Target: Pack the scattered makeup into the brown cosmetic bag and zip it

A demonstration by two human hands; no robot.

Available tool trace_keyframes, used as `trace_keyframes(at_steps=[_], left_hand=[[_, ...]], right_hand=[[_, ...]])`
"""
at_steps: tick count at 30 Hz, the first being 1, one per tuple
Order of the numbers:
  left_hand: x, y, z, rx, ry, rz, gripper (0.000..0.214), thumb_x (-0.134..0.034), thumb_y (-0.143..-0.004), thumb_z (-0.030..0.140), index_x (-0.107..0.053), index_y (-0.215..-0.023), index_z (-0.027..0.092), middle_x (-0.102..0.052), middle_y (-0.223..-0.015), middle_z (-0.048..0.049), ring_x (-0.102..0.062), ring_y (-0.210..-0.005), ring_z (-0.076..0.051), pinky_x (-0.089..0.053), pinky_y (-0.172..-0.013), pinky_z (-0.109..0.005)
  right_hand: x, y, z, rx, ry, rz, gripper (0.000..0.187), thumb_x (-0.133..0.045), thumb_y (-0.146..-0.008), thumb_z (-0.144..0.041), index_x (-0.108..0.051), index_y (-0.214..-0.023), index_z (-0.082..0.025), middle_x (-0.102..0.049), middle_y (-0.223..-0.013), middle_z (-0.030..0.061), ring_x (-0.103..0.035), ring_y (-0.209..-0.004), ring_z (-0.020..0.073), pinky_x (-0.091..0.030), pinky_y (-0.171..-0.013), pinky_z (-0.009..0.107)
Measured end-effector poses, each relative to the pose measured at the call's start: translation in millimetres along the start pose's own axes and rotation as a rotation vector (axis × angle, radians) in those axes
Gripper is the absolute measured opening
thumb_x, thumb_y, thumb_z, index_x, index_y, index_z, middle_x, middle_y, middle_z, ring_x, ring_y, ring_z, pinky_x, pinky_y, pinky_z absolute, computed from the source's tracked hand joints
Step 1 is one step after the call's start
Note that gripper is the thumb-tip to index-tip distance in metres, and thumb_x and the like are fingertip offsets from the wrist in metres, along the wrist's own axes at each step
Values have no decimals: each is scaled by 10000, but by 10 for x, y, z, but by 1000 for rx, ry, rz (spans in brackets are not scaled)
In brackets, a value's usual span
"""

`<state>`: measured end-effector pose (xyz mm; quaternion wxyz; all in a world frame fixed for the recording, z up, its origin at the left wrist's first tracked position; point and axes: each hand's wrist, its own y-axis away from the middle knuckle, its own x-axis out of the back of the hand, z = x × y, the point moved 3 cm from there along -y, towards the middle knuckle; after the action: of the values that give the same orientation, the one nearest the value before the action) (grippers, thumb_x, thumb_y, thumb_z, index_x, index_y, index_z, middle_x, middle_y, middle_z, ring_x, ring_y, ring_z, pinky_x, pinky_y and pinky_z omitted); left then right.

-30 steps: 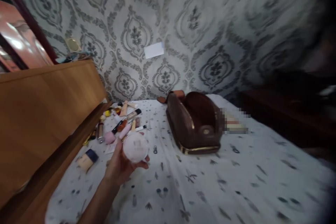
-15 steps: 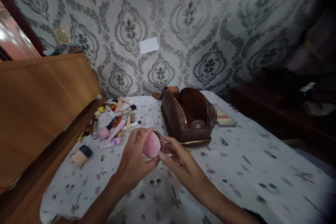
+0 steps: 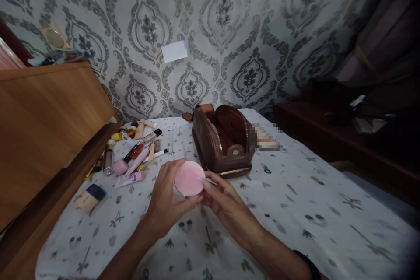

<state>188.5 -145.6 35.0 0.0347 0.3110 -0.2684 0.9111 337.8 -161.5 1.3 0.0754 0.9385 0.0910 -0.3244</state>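
Above the white patterned bed sheet (image 3: 295, 210), the small round pink plastic compact (image 3: 189, 178) was held by the left hand (image 3: 166, 203), fingers curled round its rim; the right hand (image 3: 223, 199) pinched its edge; it seemed light, rigid, slippery, best gripped by the rim.

it's dim in here, with a soft light that is brightest on the patterned wallpaper (image 3: 229, 30) and the white printed bedsheet (image 3: 295, 192). the pink compact (image 3: 189, 178) looks washed pale under it. the right side falls into heavy shadow, the corners go black, lines bow toward the edges, and a pixelated patch (image 3: 267, 138) sits mid-frame. everything is slightly soft.
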Motion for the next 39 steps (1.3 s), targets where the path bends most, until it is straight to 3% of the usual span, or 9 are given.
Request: trace_keyframes(at_steps=[6, 11, 15, 18, 23, 26, 29, 35, 39], left_hand=[[-48, -18, 42, 66, 326, -36, 742, -803, -695, 496, -544, -1336, 229, -549, -1359, -103, -499, -1301, -321, -434, -1073, -442], [-220, -13, -67, 50, 400, -87, 801, -793, -712, 520, -503, -1392, 210, -522, -1408, -134, -504, -1307, -351, -430, -1091, -465], [-322, -107, -47, -57, 362, -127, 895, -729, -759, 591, -368, -1490, 223, -436, -1497, -150, -433, -1375, -364, -409, -1111, -483], [-367, -282, 79, -162, 188, -135, 715, -611, -886, 523, -355, -1492, 242, -473, -1450, -145, -463, -1346, -320, -442, -1070, -459], [-583, -551, 145, -257, -209, -177, 475, -456, -977, 277, -419, -1451, 254, -662, -1106, -85, -657, -969, -212, -556, -819, -341], [-741, -582, 67, -338, -384, -176, 513, -467, -956, 225, -401, -1463, 260, -688, -1086, -70, -689, -920, -215, -572, -735, -318], [-827, -564, -16, -379, -487, -150, 553, -497, -934, 200, -384, -1471, 264, -701, -1052, -57, -707, -888, -211, -576, -697, -299], [-878, -508, -101, -382, -432, -152, 570, -452, -957, 199, -331, -1509, 276, -710, -1106, -66, -712, -905, -194, -585, -733, -300], [-951, -421, -190, -340, -328, -155, 548, -421, -973, 214, -351, -1515, 249, -731, -1010, -61, -718, -865, -180, -584, -746, -286]], right_hand=[[-34, 10, 12, -65, -252, -109, 438, -805, -746, -512, -675, -1104, -297, -712, -995, -2, -635, -823, 127, -504, -725, 240], [17, 52, -107, -39, -305, -173, 449, -832, -746, -406, -663, -1148, -299, -710, -958, -5, -642, -807, 112, -502, -720, 219], [127, 38, -419, 101, -246, -171, 450, -823, -747, -396, -661, -1151, -279, -701, -1043, 20, -643, -839, 131, -516, -746, 246], [237, -83, -848, 242, -160, -61, 393, -817, -741, -406, -659, -1075, -273, -683, -1029, 12, -632, -814, 142, -524, -721, 266], [352, -563, -1560, 443, 291, 75, 398, -714, -808, -450, -582, -1129, -254, -656, -976, 8, -631, -890, 159, -511, -739, 260], [407, -904, -1693, 343, 980, 216, 573, -690, -805, -400, -481, -1304, -210, -655, -1067, 60, -643, -998, 221, -518, -827, 324], [417, -1109, -1646, 197, 1611, 228, 673, -699, -789, -344, -438, -1377, -148, -574, -1288, 175, -590, -1183, 320, -479, -952, 393], [407, -1289, -1423, -16, 1782, 112, 545, -758, -687, -108, -598, -1208, -100, -597, -1250, 250, -636, -1118, 396, -526, -858, 430], [506, -1480, -1304, -41, 1715, 98, 264, -716, -856, -227, -650, -1089, -122, -678, -1092, 111, -678, -958, 240, -564, -819, 391]])
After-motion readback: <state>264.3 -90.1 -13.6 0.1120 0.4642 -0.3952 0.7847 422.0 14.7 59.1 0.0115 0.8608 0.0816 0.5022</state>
